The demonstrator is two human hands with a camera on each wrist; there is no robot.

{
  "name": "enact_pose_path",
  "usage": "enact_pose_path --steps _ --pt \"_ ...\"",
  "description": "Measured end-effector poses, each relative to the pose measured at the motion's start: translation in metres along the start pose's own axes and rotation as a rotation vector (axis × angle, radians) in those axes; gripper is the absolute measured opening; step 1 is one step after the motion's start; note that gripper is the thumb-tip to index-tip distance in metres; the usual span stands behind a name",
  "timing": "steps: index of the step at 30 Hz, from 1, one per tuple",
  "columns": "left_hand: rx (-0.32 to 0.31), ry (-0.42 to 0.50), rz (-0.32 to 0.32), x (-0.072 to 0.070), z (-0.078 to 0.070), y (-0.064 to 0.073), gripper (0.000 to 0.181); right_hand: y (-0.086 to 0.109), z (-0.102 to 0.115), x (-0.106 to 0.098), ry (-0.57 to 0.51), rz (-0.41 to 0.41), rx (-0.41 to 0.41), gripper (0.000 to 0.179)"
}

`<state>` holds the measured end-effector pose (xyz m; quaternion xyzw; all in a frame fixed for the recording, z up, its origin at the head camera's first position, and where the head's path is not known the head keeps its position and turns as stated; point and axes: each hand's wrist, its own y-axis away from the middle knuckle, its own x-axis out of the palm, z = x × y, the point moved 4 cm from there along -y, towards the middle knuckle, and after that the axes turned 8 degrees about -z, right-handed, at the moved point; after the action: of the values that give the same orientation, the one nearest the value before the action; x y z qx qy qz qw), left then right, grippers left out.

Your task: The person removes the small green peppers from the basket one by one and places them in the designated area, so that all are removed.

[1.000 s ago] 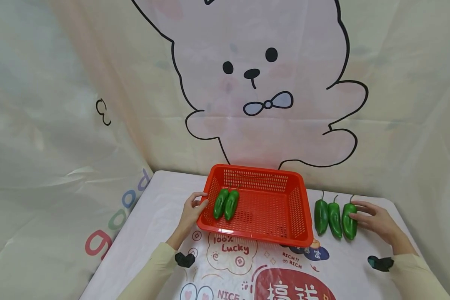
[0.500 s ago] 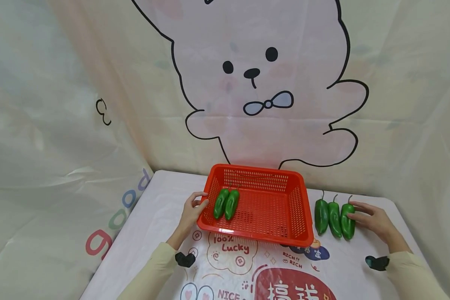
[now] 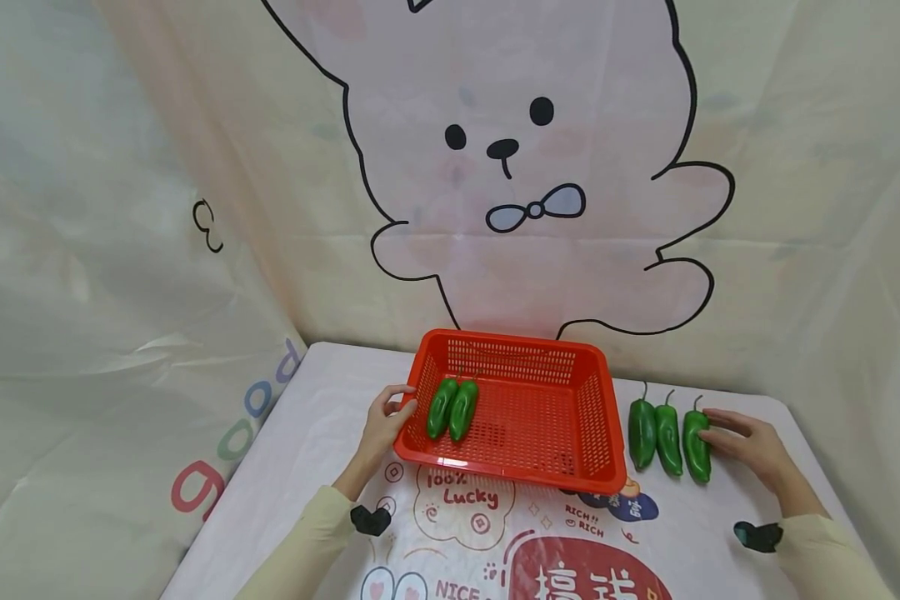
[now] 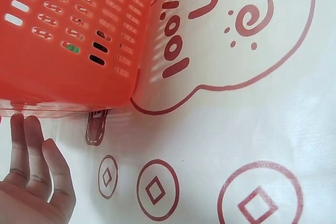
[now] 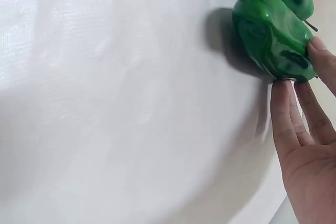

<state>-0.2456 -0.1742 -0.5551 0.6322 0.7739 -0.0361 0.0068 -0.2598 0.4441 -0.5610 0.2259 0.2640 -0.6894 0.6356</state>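
Observation:
My left hand [image 3: 379,423] touches the left rim of a red plastic basket [image 3: 521,482], thumb and index finger at its edge. In the left wrist view, the fingers [image 4: 59,174] reach nearly straight to the basket's outer side; the thumb is hidden. At the right, my right hand [image 3: 750,446] pinches the outermost green chili pepper [image 3: 697,454], which lies on the table. The right wrist view shows the thumb [image 5: 321,56] on that pepper [image 5: 265,30] and the fingertips against its side. Two more green peppers [image 3: 668,442] [image 3: 642,433] lie beside it, stems away from me.
Side by side in the basket's left part lie two green peppers [image 3: 442,408] [image 3: 463,411]. A printed white cloth [image 3: 330,383] covers the table. A hanging backdrop [image 3: 630,292] stands behind the basket, and another sheet [image 3: 105,375] hangs at the left.
The outermost pepper has moved left toward its neighbour, then turned slightly, its lower end swinging right, with my right hand on it. My left hand and the basket have stayed put.

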Motion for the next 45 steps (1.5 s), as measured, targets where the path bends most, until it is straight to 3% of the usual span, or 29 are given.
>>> enact_pose_path --steps 7,11,17,21,24,27,30,33,37,45 --pt "-0.009 0.001 -0.003 0.000 0.001 0.001 0.030 0.002 0.003 -0.005 -0.037 -0.036 -0.015 0.061" --pt "-0.011 0.000 -0.003 0.000 0.001 0.001 0.030 0.002 0.011 -0.013 -0.133 -0.089 -0.036 0.049" --pt "-0.009 -0.009 -0.005 0.000 -0.001 0.001 0.029 0.002 0.030 -0.019 -0.351 -0.139 -0.050 0.030" --pt "-0.002 -0.013 -0.003 0.000 -0.002 0.001 0.029 0.003 0.046 -0.015 -0.580 -0.141 -0.006 0.026" --pt "0.003 -0.021 -0.007 0.000 -0.003 0.000 0.028 0.004 0.060 -0.010 -0.816 -0.136 0.017 0.021" --pt "0.010 -0.032 -0.012 0.000 -0.004 0.000 0.027 0.006 0.076 -0.005 -0.973 -0.116 0.012 0.020" --pt "0.022 -0.041 -0.016 0.000 -0.005 0.001 0.027 0.010 0.092 0.002 -1.059 -0.092 0.012 0.021" --pt "0.034 -0.045 -0.021 -0.001 -0.007 0.001 0.028 0.014 0.109 0.010 -1.069 -0.070 0.013 0.021" --pt "0.042 -0.053 -0.034 0.000 -0.007 0.002 0.028 0.017 0.127 0.021 -0.996 -0.052 0.015 0.019" --pt "0.061 -0.079 -0.046 0.000 -0.007 0.002 0.028 0.016 0.144 0.043 -0.865 -0.048 -0.021 0.022"
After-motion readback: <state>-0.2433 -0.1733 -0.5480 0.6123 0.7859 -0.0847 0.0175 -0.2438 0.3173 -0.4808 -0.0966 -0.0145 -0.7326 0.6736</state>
